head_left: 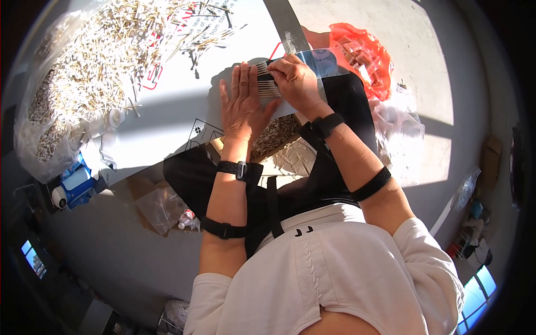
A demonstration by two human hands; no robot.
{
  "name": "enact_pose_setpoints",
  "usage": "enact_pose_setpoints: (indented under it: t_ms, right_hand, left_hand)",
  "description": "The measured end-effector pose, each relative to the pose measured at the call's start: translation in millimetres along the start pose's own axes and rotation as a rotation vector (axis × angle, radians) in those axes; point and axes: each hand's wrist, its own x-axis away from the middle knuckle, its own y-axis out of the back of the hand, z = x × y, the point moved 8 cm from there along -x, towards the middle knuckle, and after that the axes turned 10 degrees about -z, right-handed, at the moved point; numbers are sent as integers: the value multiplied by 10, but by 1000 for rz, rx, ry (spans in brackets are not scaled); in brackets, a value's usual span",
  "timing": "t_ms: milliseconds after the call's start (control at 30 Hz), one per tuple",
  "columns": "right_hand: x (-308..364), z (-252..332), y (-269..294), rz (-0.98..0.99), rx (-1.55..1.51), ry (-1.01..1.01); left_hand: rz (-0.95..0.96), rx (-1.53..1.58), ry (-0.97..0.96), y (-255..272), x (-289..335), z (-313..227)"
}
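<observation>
My left hand [241, 103] lies flat on the white board-like tabletop [167, 125], its fingers stretched forward and its thumb out to the right. Against its right side are thin pale cotton swabs [268, 89], laid side by side in a row. My right hand [296, 81] is closed, fingertips pinched at the swabs' right end; its fingers partly hide what they grip. A clear plastic sleeve [329, 62] sticks out to the right beyond my right hand. A large heap of loose cotton swabs [106, 67] covers the table's far left, spilling from a clear bag [28, 131].
An orange-red plastic bag [382, 70] with small packets stands right of the table, above a clear plastic bag [399, 120]. More swabs [273, 137] fill a container between my legs. A blue-and-white package [77, 181] sits by the table's left edge. A cardboard box [148, 204] stands below.
</observation>
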Motion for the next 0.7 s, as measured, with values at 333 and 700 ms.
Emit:
enact_pose_setpoints:
  t_ms: [333, 700]
  right_hand:
    - [25, -3, -19, 56, -3, 11]
    - [-179, 26, -80, 95, 19, 43]
  left_hand:
    - [8, -1, 15, 6, -18, 1]
    - [-57, -4, -39, 46, -6, -30]
